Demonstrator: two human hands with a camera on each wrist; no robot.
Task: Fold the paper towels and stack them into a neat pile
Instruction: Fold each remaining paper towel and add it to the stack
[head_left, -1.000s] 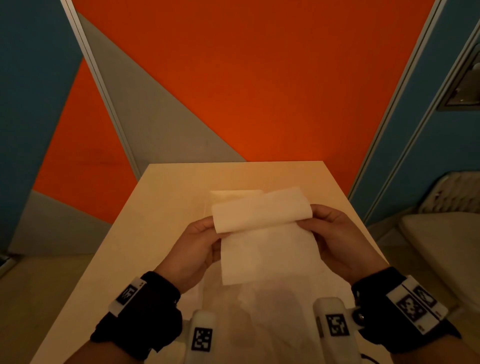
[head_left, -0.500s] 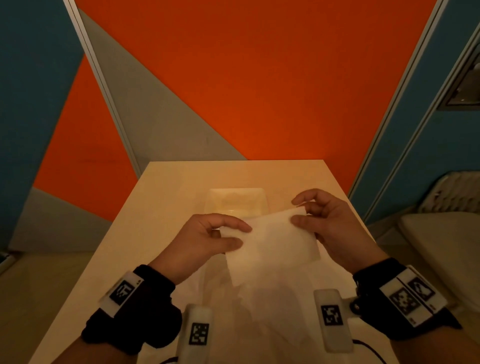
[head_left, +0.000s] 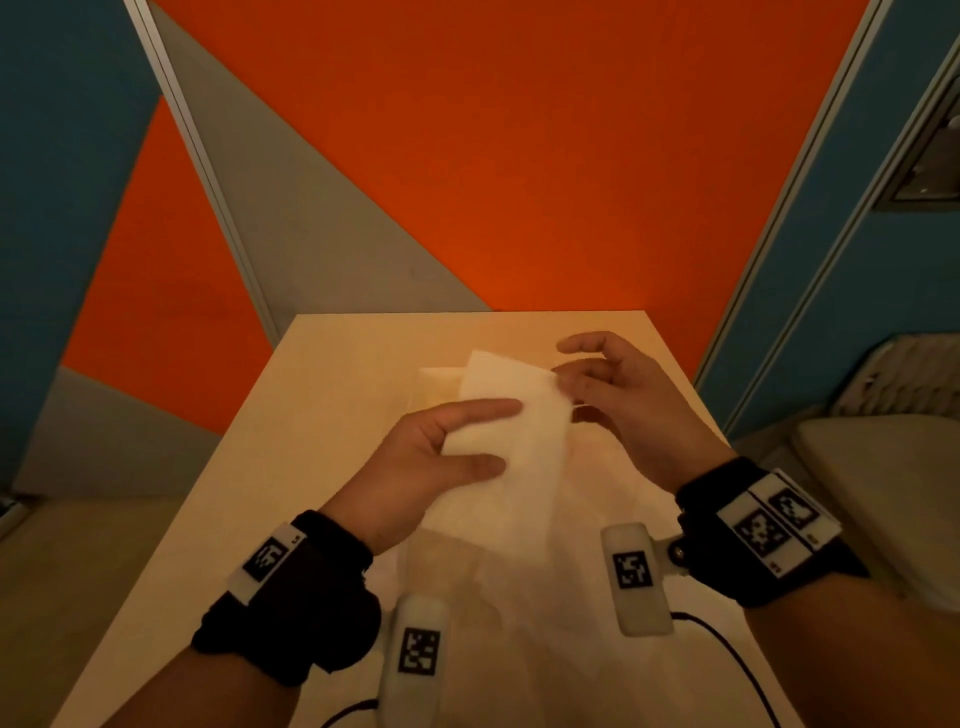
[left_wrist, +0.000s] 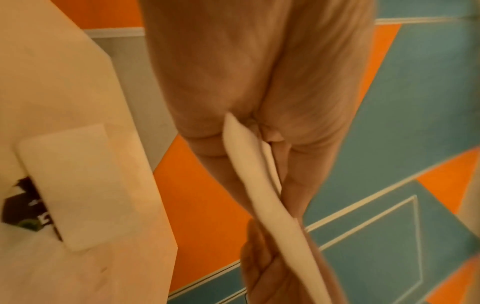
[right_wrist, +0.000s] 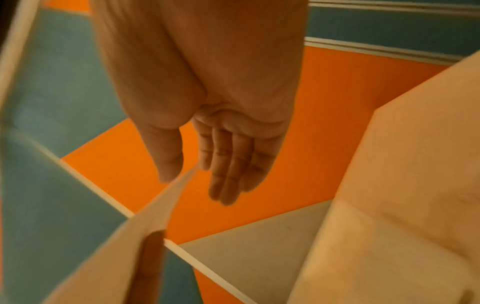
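A folded white paper towel (head_left: 524, 441) is held above the table, pinched between the thumb and fingers of my left hand (head_left: 506, 435). The left wrist view shows the paper towel (left_wrist: 262, 197) edge-on inside the left hand (left_wrist: 275, 222). My right hand (head_left: 563, 364) hovers at the towel's far right corner with relaxed fingers, holding nothing. In the right wrist view the right hand (right_wrist: 194, 185) has straight fingers, and the towel's (right_wrist: 155, 209) edge lies beside the thumb. A small pile of folded towels (head_left: 436, 384) lies on the table beyond my hands, also visible as the pile (left_wrist: 75, 185).
The light wooden table (head_left: 322, 415) ends against an orange and grey wall. Loose unfolded paper sheets (head_left: 519, 597) lie on its near part under my wrists. A pale chair (head_left: 883, 467) stands to the right of the table.
The towel went from a half-fold held by both hands to a narrower fold. My right hand let go and opened. My left hand now holds it alone, farther forward near the pile.
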